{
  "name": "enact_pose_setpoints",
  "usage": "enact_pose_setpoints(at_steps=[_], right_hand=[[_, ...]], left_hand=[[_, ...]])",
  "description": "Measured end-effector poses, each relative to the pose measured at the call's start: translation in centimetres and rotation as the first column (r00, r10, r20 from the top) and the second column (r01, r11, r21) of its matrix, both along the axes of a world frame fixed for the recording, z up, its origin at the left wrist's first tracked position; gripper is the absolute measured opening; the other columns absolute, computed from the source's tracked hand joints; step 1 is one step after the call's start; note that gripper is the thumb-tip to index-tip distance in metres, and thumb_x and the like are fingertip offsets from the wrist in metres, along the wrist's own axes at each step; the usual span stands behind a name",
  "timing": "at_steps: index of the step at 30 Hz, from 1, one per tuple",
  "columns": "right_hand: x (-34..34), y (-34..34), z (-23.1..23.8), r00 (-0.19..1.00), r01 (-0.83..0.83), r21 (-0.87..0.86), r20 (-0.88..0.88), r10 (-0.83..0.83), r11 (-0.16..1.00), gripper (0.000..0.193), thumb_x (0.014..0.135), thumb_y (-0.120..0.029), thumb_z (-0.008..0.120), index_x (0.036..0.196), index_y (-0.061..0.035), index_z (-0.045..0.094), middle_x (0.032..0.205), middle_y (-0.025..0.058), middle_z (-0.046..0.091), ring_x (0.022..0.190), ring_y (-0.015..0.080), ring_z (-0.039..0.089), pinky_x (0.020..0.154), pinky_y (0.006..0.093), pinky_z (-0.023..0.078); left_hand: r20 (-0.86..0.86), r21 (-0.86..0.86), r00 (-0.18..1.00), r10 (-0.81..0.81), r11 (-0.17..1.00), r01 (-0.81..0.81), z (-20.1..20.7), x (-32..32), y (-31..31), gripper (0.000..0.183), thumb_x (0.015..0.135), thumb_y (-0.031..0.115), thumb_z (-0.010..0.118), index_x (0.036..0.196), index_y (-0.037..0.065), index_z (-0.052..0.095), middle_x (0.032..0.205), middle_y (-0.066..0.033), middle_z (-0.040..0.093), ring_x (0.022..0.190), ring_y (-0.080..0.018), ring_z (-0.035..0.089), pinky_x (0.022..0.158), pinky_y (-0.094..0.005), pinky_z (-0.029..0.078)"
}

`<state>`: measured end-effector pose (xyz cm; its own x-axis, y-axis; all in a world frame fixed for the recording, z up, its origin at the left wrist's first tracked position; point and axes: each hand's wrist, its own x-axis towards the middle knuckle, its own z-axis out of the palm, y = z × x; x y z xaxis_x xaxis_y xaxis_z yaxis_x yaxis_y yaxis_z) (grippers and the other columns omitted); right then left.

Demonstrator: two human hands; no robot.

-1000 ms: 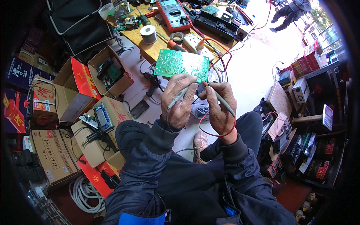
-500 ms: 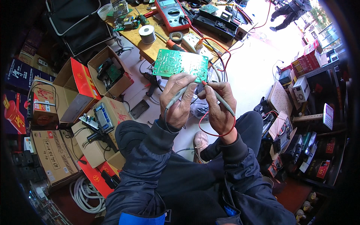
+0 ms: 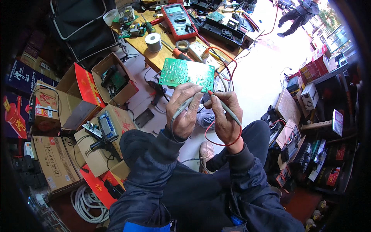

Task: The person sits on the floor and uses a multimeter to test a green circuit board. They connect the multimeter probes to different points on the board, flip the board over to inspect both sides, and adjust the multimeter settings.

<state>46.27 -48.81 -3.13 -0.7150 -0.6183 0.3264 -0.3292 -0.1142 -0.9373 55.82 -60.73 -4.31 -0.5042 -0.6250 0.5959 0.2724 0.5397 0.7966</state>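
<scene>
A green circuit board (image 3: pixel 181 71) is tilted up in front of me, its soldered side showing. My left hand (image 3: pixel 184 116) is closed round a grey test probe (image 3: pixel 181 108) with a dark lead; its fingertips overlap the board's lower edge. Whether they also grip the board is hard to see. In my right hand (image 3: pixel 227 123) is a second grey test probe (image 3: pixel 230 111) with a red lead, pinched between thumb and fingers. Both tips meet near the board's lower right corner; exact contact is too small to tell. A red and grey multimeter (image 3: pixel 179 20) lies on the table.
The wooden table (image 3: pixel 154 58) bears a solder spool (image 3: pixel 154 42), a tape roll (image 3: pixel 182 46), a power strip (image 3: pixel 201 51) and a black casing (image 3: pixel 221 34). Open cardboard boxes (image 3: pixel 79 110) stand left; electronics crowd the right. A person (image 3: pixel 300 17) is at the far right.
The view has shifted slightly, so the scene sits a little lower. Both hands keep their hold on the probes near the board's lower edge.
</scene>
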Motion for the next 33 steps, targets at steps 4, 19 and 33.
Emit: enact_pose_setpoints(at_steps=[4,19,33], right_hand=[[-0.01,-0.07,0.0,1.0,0.004,0.001,0.003,-0.004,1.0,0.014,0.103,-0.009,0.064,0.11,0.0026,0.06,0.086,0.013,0.075,0.08,0.0138,0.073,0.071,0.0282,0.057],[-0.01,0.09,0.43,1.0,-0.007,-0.041,0.017,0.008,0.999,0.013,0.104,-0.008,0.062,0.111,0.0022,0.061,0.089,0.0104,0.073,0.082,0.0116,0.069,0.074,0.027,0.056],[-0.38,0.18,0.47,0.999,-0.005,-0.058,0.034,0.007,0.998,0.014,0.103,-0.008,0.063,0.11,0.0032,0.06,0.088,0.0114,0.074,0.082,0.013,0.071,0.075,0.0268,0.057]], left_hand=[[0.006,-0.009,1.0,0.0,1.0,0.0,-0.18,-0.02,-0.07,0.019,0.098,0.004,0.069,0.117,0.0,0.07,0.113,-0.0185,0.067,0.102,-0.0295,0.067,0.088,-0.0369,0.055],[-0.012,0.031,1.0,-0.024,0.999,0.025,-0.17,0.16,-0.14,0.018,0.098,0.005,0.069,0.115,-0.002,0.07,0.113,-0.0188,0.067,0.104,-0.0308,0.067,0.09,-0.0379,0.054],[0.015,0.008,1.0,-0.016,1.0,0.016,-0.13,0.12,0.37,0.019,0.098,0.003,0.069,0.116,-0.001,0.071,0.116,-0.0159,0.067,0.104,-0.0253,0.066,0.09,-0.0342,0.054]])
